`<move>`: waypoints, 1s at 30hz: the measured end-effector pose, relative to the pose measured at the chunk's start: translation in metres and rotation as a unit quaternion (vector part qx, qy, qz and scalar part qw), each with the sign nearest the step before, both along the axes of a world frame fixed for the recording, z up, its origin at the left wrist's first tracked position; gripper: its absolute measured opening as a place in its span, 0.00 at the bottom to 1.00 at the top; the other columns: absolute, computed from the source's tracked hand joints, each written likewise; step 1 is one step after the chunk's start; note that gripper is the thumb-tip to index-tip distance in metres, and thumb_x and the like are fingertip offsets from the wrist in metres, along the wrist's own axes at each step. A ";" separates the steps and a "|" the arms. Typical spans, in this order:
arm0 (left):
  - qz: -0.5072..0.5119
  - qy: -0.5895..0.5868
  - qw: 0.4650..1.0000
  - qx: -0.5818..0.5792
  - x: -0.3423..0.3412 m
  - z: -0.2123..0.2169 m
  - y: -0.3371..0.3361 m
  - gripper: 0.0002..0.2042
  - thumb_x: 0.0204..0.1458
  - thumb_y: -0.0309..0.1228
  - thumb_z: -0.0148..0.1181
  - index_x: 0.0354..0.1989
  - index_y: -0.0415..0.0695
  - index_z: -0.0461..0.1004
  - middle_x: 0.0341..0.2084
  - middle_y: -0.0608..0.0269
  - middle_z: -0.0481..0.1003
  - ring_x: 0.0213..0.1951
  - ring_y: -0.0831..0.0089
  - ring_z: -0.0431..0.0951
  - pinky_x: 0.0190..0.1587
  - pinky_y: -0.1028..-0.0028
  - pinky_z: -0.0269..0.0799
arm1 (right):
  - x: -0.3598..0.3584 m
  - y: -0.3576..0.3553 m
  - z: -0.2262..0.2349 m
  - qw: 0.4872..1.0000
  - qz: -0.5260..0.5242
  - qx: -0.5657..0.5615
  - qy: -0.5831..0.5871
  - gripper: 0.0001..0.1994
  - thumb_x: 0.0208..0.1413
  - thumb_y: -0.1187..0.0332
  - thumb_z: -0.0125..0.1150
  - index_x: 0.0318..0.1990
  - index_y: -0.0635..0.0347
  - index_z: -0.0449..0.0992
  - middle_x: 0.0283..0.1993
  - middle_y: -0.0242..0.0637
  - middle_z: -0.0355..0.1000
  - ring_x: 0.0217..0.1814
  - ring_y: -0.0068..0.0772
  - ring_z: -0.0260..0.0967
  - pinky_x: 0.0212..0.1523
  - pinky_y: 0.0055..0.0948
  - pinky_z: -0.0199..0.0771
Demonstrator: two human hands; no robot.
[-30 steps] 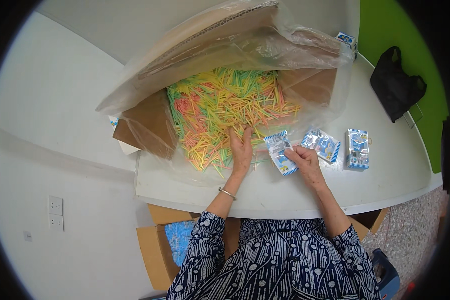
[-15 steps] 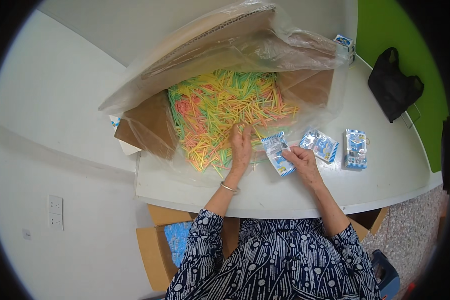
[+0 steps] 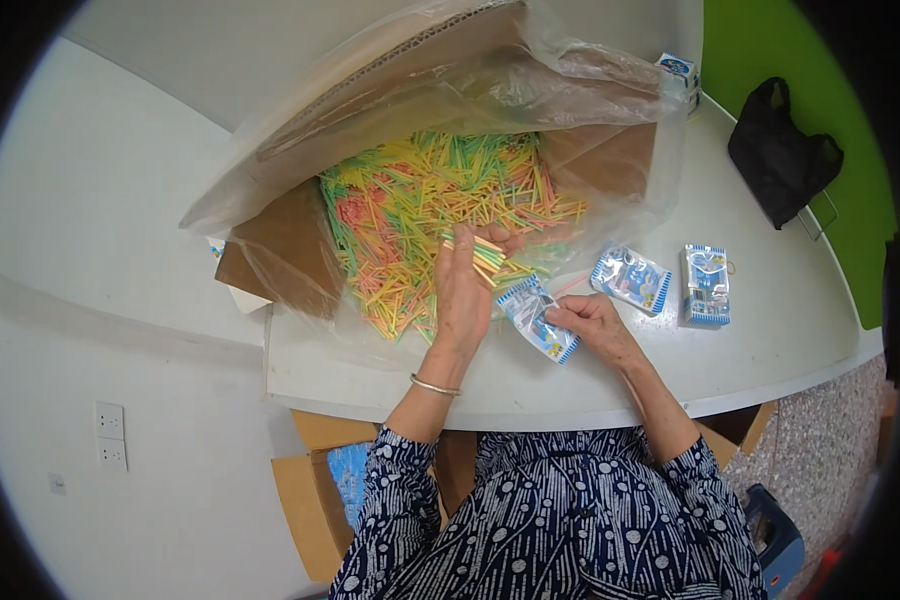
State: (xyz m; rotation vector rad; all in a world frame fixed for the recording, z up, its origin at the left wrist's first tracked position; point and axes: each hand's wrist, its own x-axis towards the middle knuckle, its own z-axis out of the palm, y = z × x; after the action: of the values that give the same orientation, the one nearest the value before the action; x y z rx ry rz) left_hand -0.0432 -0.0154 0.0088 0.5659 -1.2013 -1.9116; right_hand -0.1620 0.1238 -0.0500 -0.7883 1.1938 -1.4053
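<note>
A bundle of thin yellow, green and pink sticks (image 3: 486,262) rests in my left hand (image 3: 462,300), with the thumb and fingers curled around it. Behind that hand, a heap of loose sticks of the same colours (image 3: 440,195) fills a cardboard box (image 3: 290,247) lined with clear plastic (image 3: 610,85). Between thumb and fingers, my right hand (image 3: 595,325) pinches a small blue and white packet (image 3: 536,318), tilted with its upper end beside the sticks. Whether the packet's mouth is open I cannot tell.
Right of my right hand lies another blue and white packet (image 3: 630,279), then a stack of such packets (image 3: 706,285). A black bag (image 3: 782,155) sits at the table's (image 3: 770,340) right edge. Below the table stands an open carton (image 3: 305,500) with blue contents.
My left hand has come up from the heap, turned palm inward, and now shows a bundle of sticks. The right hand's packet has shifted slightly left and tilted more.
</note>
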 end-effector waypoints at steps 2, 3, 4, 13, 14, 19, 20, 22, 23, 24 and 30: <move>0.004 -0.007 1.000 -0.013 -0.001 0.006 0.010 0.17 0.63 0.45 0.42 0.37 0.41 0.64 0.35 0.57 0.72 0.42 0.65 0.76 0.45 0.68 0.73 | -0.001 0.001 -0.001 1.000 0.012 -0.005 0.015 0.11 0.58 0.65 0.58 0.33 0.66 0.80 0.28 0.25 0.73 0.29 0.10 0.63 0.31 0.15 0.62; 0.004 -0.007 1.000 -0.013 -0.001 0.008 0.013 0.17 0.63 0.45 0.42 0.37 0.41 0.64 0.35 0.57 0.72 0.42 0.65 0.76 0.45 0.68 0.73 | -0.001 0.002 0.001 1.000 0.013 -0.005 0.016 0.11 0.58 0.65 0.58 0.33 0.66 0.80 0.28 0.25 0.73 0.29 0.10 0.63 0.31 0.15 0.62; 0.005 -0.008 1.000 -0.019 0.000 0.008 0.015 0.17 0.64 0.45 0.41 0.37 0.41 0.64 0.35 0.57 0.72 0.42 0.65 0.76 0.45 0.69 0.72 | -0.001 0.002 0.001 1.000 0.023 -0.009 0.016 0.12 0.58 0.65 0.58 0.33 0.66 0.79 0.27 0.24 0.72 0.30 0.10 0.63 0.31 0.15 0.62; 0.020 -0.014 0.996 -0.081 0.003 0.006 0.029 0.20 0.65 0.44 0.36 0.38 0.37 0.65 0.32 0.58 0.72 0.41 0.66 0.77 0.44 0.71 0.71 | -0.007 0.004 -0.007 0.997 0.054 -0.035 0.043 0.11 0.58 0.66 0.59 0.31 0.67 0.78 0.26 0.24 0.69 0.30 0.12 0.60 0.31 0.17 0.61; 0.016 -0.011 0.996 -0.087 0.003 0.005 0.031 0.20 0.65 0.44 0.36 0.38 0.37 0.65 0.32 0.58 0.72 0.40 0.66 0.77 0.43 0.71 0.71 | -0.008 0.004 -0.010 0.996 0.066 -0.035 0.055 0.11 0.57 0.66 0.59 0.33 0.66 0.79 0.27 0.25 0.70 0.30 0.12 0.61 0.31 0.17 0.62; -0.002 -0.027 0.995 -0.091 0.009 -0.002 0.037 0.18 0.66 0.42 0.35 0.38 0.37 0.64 0.32 0.57 0.72 0.41 0.66 0.77 0.44 0.70 0.72 | -0.008 0.004 -0.012 0.995 0.066 -0.051 0.056 0.11 0.57 0.65 0.60 0.32 0.66 0.79 0.26 0.25 0.69 0.30 0.13 0.61 0.31 0.18 0.61; -0.009 -0.038 0.995 -0.090 0.010 -0.001 0.039 0.17 0.66 0.41 0.35 0.38 0.38 0.63 0.33 0.57 0.72 0.41 0.65 0.77 0.45 0.70 0.72 | -0.008 0.004 -0.012 0.995 0.065 -0.053 0.051 0.11 0.57 0.65 0.60 0.32 0.66 0.79 0.26 0.25 0.69 0.30 0.13 0.61 0.31 0.18 0.61; -0.010 -0.023 0.996 -0.086 0.013 -0.008 0.040 0.16 0.66 0.40 0.35 0.39 0.38 0.62 0.33 0.56 0.72 0.41 0.65 0.77 0.45 0.70 0.73 | -0.008 0.004 -0.011 0.995 0.060 -0.056 0.057 0.10 0.57 0.66 0.60 0.32 0.66 0.79 0.26 0.26 0.69 0.31 0.14 0.61 0.32 0.19 0.61; -0.009 -0.009 0.996 -0.083 0.014 -0.010 0.041 0.15 0.66 0.39 0.35 0.40 0.39 0.60 0.33 0.56 0.72 0.42 0.64 0.77 0.45 0.69 0.73 | -0.008 0.004 -0.011 0.995 0.056 -0.060 0.063 0.10 0.57 0.66 0.60 0.32 0.66 0.79 0.26 0.27 0.69 0.31 0.15 0.61 0.32 0.19 0.62; -0.010 -0.009 0.996 -0.083 0.015 -0.011 0.044 0.15 0.66 0.39 0.35 0.40 0.39 0.60 0.33 0.56 0.72 0.42 0.64 0.77 0.45 0.69 0.73 | -0.007 0.003 -0.011 0.995 0.056 -0.059 0.063 0.10 0.57 0.66 0.60 0.32 0.66 0.79 0.26 0.27 0.69 0.31 0.15 0.61 0.32 0.19 0.62; 0.026 -0.057 0.992 -0.108 0.020 -0.019 0.048 0.13 0.66 0.38 0.36 0.43 0.39 0.58 0.40 0.51 0.73 0.45 0.66 0.75 0.48 0.72 0.70 | -0.004 0.003 -0.012 0.982 0.034 -0.114 0.144 0.09 0.56 0.69 0.60 0.33 0.69 0.77 0.25 0.33 0.69 0.33 0.23 0.63 0.34 0.23 0.64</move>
State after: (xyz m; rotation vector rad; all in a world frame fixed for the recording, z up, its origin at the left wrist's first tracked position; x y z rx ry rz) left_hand -0.0234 0.0327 -0.0101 0.5885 -1.4320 -1.6969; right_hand -0.1657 0.1269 -0.0619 -1.2157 1.2214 -1.4206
